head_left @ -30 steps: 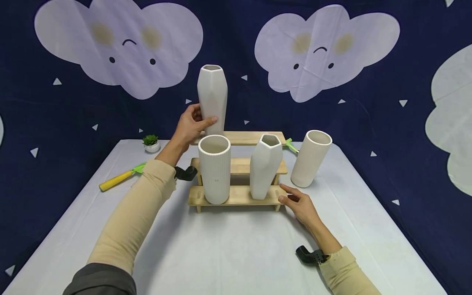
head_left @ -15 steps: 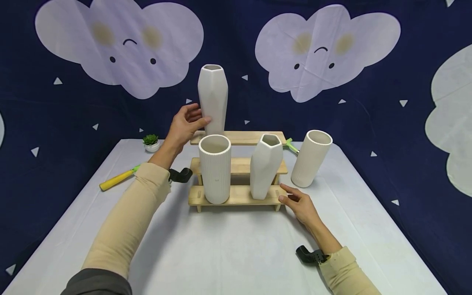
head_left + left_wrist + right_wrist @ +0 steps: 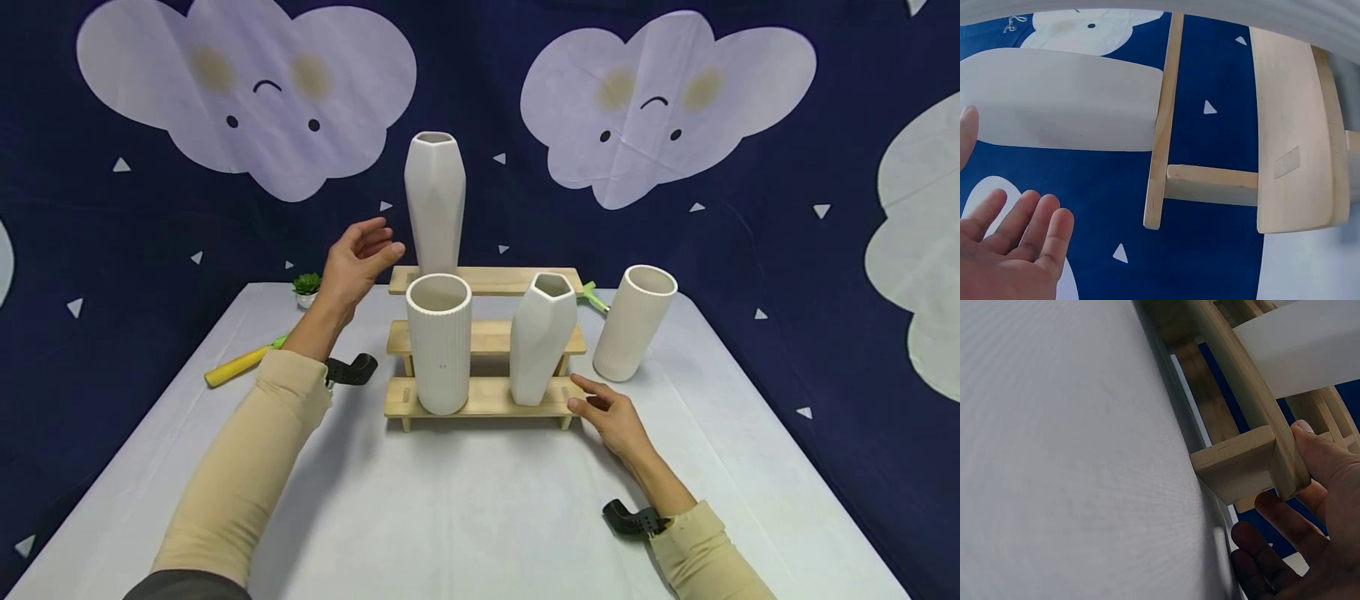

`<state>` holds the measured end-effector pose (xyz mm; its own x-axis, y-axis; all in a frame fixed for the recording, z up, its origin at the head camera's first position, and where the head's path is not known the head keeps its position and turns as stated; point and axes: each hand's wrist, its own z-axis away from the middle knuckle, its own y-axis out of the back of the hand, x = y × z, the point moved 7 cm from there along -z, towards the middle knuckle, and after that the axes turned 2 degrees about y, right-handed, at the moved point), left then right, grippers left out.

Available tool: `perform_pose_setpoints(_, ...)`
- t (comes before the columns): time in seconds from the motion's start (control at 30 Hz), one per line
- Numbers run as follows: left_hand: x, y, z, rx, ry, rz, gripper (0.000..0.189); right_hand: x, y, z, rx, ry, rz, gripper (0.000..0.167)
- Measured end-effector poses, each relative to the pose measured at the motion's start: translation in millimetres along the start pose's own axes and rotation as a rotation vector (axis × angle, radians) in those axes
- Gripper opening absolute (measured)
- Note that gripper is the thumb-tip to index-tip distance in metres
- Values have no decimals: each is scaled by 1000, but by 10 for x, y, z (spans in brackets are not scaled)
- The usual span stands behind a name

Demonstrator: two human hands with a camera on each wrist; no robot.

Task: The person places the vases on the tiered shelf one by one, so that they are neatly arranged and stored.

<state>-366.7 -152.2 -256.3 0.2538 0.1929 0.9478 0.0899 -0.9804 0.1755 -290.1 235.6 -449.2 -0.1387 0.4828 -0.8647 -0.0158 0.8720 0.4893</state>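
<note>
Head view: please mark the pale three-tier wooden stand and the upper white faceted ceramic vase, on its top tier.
Pale three-tier wooden stand (image 3: 491, 336): head view, bare board of its middle tier.
Upper white faceted ceramic vase (image 3: 436, 200): head view, middle of its body.

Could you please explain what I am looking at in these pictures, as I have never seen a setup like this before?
There is no machine here, just a person working with bare hands. The wide view is taken from the head, looking forward and down; the two closer views come from the left and right wrists.

On the white table is a wooden stand with three shelves. A tall vase stands on the top shelf, and a ribbed vase and an angular vase on the bottom one. A further vase is to the right, a small plant and a yellow-handled tool to the left.

The left hand is empty, beside the tall vase but not touching it. The right hand grips the end of the bottom shelf.
</note>
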Motion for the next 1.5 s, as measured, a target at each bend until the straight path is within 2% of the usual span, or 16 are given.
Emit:
perform_pose_setpoints(0.43,-46,144,228,81,-30,-15,54,-5,8,16,-7,-11,-6,55)
perform_pose_setpoints(0.7,-108,196,389,75,-11,-2,56,-19,6,19,-3,1,-31,54)
perform_pose_setpoints(0.9,-211,228,516,78,23,-6,57,-13,5,21,-4,-4,-22,54)
perform_pose_setpoints(1.13,-333,256,655,67,31,-15,59,10,-4,12,-8,1,-7,54)
perform_pose_setpoints(1.5,-527,279,869,51,101,-21,61,3,-4,1,-9,-4,-13,55)
